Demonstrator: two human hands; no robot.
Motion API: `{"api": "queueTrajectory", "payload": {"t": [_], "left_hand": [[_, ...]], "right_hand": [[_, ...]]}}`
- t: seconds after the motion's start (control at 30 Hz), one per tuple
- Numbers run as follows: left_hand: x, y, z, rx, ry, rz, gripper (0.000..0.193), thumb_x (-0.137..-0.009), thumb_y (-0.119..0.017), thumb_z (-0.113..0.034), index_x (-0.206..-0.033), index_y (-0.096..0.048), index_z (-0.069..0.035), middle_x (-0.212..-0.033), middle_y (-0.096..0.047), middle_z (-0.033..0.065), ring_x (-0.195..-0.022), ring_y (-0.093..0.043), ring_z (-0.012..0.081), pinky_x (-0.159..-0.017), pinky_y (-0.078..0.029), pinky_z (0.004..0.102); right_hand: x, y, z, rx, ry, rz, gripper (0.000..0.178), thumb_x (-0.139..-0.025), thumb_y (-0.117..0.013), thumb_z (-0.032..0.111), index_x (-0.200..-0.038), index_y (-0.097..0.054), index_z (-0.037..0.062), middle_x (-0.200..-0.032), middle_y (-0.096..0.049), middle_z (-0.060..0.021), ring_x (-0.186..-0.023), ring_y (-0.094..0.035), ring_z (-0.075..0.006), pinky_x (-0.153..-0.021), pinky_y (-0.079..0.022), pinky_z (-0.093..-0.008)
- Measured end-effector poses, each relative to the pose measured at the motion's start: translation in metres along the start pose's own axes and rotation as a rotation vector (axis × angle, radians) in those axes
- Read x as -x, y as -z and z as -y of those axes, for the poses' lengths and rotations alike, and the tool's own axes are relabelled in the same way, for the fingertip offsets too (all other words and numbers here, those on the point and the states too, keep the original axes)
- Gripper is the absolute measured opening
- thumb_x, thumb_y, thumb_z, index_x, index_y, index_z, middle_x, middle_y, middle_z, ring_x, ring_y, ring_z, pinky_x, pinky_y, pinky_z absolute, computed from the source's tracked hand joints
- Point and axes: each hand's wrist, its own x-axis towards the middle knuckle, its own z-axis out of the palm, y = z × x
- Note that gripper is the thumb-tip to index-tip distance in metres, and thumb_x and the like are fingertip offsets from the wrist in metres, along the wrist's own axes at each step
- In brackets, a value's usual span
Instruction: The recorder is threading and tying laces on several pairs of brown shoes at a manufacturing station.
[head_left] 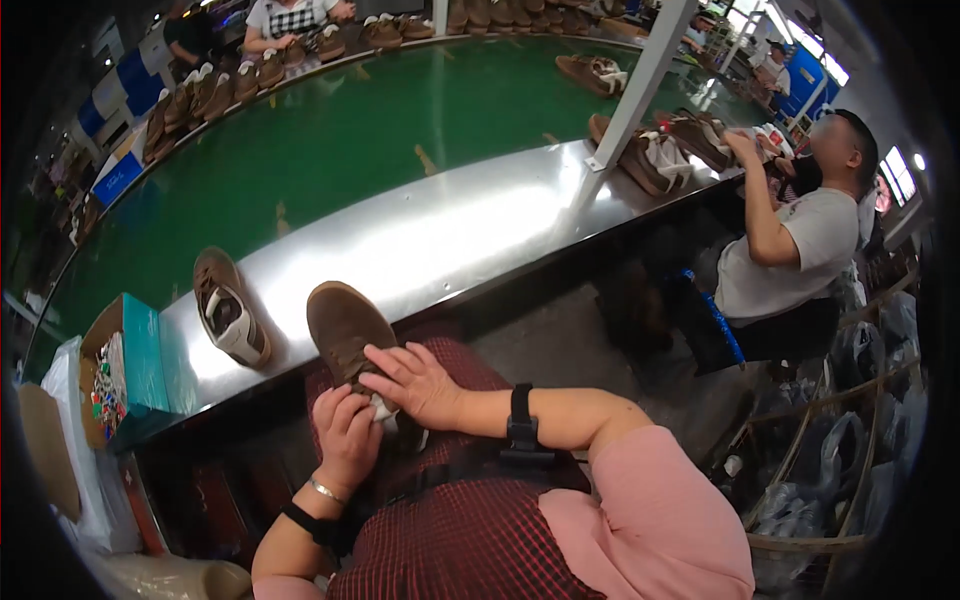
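Observation:
On my lap lies a brown lace-up shoe [338, 322], its toe pointing away and resting near the metal bench edge. My left hand [347, 428] has its fingers curled at the lacing and tongue, closed on a part of the shoe too small to make out. Across the laces from the right comes my right hand [418, 388], its fingers bent over the shoe's upper and touching it. The heel end is partly hidden beneath both hands. A second brown shoe [228, 308] with a pale lining stands on the bench to the left of my hands.
A teal box [145, 355] of small colourful pieces sits at the bench's left end. Beyond the metal ledge [430, 235] runs a green belt [350, 150]. A white post [640, 85] rises at the right. A co-worker [800, 215] sits there beside more shoes [655, 160].

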Motion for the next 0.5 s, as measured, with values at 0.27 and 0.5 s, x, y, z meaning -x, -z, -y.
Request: {"api": "queueTrajectory", "payload": {"t": [0.27,0.5], "left_hand": [[-0.016,0.018,-0.003,0.160,-0.038,0.126,0.030,-0.062,-0.071,-0.001,-0.090,-0.060,-0.005,-0.108,-0.054,0.0126,-0.104,-0.053,0.0315,-0.087,-0.045,0.0402],[-0.016,0.006,0.000,0.121,0.264,0.054,0.026,-0.067,-0.067,-0.003,-0.093,-0.060,-0.004,-0.107,-0.055,0.0122,-0.101,-0.052,0.0314,-0.085,-0.044,0.0389]], "right_hand": [[0.012,0.056,-0.018,-0.815,-0.484,0.013,0.065,-0.071,-0.072,0.016,-0.127,-0.042,0.0040,-0.125,-0.046,-0.0181,-0.108,-0.052,-0.0325,-0.093,-0.042,-0.0387],[-0.009,0.048,-0.016,-0.467,-0.100,0.215,0.019,-0.071,-0.064,0.008,-0.090,-0.058,0.0080,-0.085,-0.056,-0.0048,-0.081,-0.056,-0.0275,-0.071,-0.044,-0.0377]]}}
